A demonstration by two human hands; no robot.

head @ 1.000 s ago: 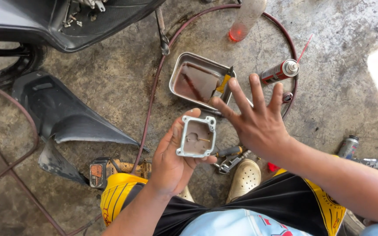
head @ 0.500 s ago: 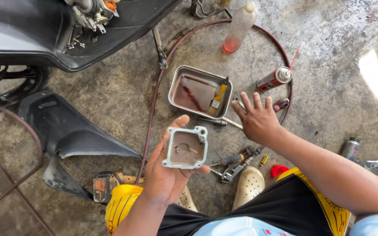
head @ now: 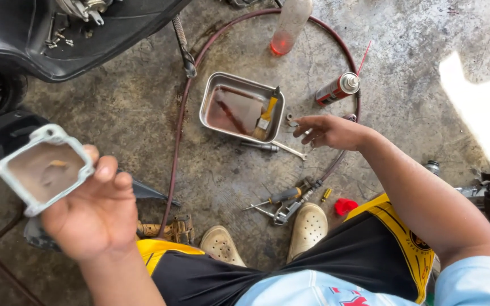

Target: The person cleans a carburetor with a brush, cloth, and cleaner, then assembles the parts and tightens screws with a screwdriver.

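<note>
From my seat the clear bottle [head: 290, 25] up top is chopped off by the frame edge, only its lower half with the red liquid shows. The scooter body [head: 58, 39] runs out at the top left corner. Can't tell what small metal bit lies at my right hand's [head: 327, 131] fingertips, too tiny.

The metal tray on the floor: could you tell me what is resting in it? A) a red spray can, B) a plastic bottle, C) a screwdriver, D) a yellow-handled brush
D: a yellow-handled brush leans against the rim of the metal tray, its bristle end down in the reddish-brown liquid, while the red spray can lies outside it on the concrete.
</note>
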